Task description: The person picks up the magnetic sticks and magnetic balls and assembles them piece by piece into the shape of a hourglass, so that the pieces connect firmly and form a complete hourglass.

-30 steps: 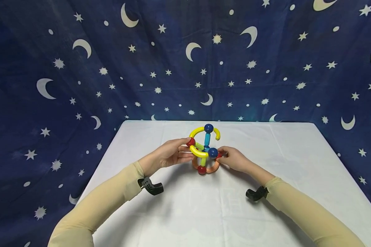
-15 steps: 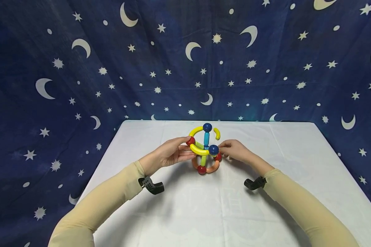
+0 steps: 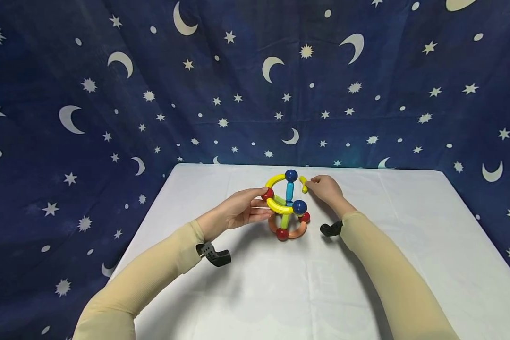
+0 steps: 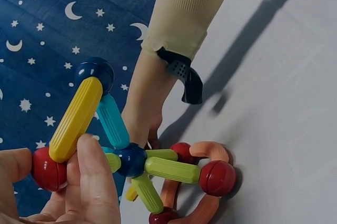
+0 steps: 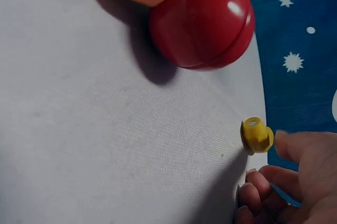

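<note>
A magnetic stick-and-ball structure (image 3: 290, 192) stands on the white table, built of yellow, blue, green and orange sticks joined by red and dark blue balls. My left hand (image 3: 244, 210) grips it at a red ball (image 4: 48, 170), thumb on one side and fingers on the other, beside a yellow curved stick (image 4: 78, 121). Behind the structure, a loose yellow curved stick (image 3: 303, 185) lies on the cloth. My right hand (image 3: 325, 188) is at this loose stick, with the thumb tip right at its edge in the right wrist view and the other fingers loosely bent below.
A white cloth (image 3: 238, 293) covers the table. A dark blue curtain (image 3: 246, 85) with moons and stars hangs behind its far edge and at the sides. Black wrist mounts (image 3: 214, 255) sit on both forearms.
My right hand has let go of the structure's right side and moved back to the loose yellow stick. The left hand keeps its grip on the red ball. The head view has shifted slightly.
</note>
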The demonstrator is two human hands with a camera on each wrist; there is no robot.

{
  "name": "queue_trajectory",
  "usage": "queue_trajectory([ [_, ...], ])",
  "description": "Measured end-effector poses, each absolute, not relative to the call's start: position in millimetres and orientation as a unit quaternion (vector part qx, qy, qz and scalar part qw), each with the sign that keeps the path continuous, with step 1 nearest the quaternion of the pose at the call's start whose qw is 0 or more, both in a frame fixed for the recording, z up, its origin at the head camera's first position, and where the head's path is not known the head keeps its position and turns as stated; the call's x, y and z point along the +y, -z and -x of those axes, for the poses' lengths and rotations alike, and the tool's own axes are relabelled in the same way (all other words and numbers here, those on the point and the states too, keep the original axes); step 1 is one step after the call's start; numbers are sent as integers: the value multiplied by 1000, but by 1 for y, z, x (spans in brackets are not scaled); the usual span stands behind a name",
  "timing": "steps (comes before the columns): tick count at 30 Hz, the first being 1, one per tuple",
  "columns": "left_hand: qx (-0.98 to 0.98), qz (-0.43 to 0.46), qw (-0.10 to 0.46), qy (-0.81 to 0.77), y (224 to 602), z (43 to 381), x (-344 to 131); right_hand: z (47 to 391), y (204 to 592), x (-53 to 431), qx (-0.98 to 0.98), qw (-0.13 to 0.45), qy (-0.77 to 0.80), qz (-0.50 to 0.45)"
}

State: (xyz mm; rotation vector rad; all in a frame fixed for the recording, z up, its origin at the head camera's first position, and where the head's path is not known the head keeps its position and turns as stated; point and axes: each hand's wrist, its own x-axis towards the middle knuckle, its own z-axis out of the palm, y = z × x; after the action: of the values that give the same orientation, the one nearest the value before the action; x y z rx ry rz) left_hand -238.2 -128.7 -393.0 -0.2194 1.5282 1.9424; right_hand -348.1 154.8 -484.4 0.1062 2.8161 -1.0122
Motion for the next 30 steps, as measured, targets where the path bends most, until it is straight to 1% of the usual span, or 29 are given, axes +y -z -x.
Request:
queue_trajectory([
  [5, 592, 77, 322, -735, 392, 238, -125, 348, 481, 154, 953, 67, 296, -26],
  [14, 623, 76, 314, -713, 391, 238, -126, 342, 478, 153, 957, 68, 281, -14],
  [22, 633, 78, 309, -705, 393, 238, -127, 328, 477, 156, 969, 44, 243, 22],
  [24, 637, 79, 306, -703, 393, 237, -127, 325, 475, 159, 966, 38, 257, 21],
  [27, 639, 82, 303, -702, 393, 237, -127, 318, 472, 164, 947, 42, 318, 12],
  [30, 639, 80, 304, -702, 394, 237, -128, 311, 467, 169, 906, 66, 418, -3],
])
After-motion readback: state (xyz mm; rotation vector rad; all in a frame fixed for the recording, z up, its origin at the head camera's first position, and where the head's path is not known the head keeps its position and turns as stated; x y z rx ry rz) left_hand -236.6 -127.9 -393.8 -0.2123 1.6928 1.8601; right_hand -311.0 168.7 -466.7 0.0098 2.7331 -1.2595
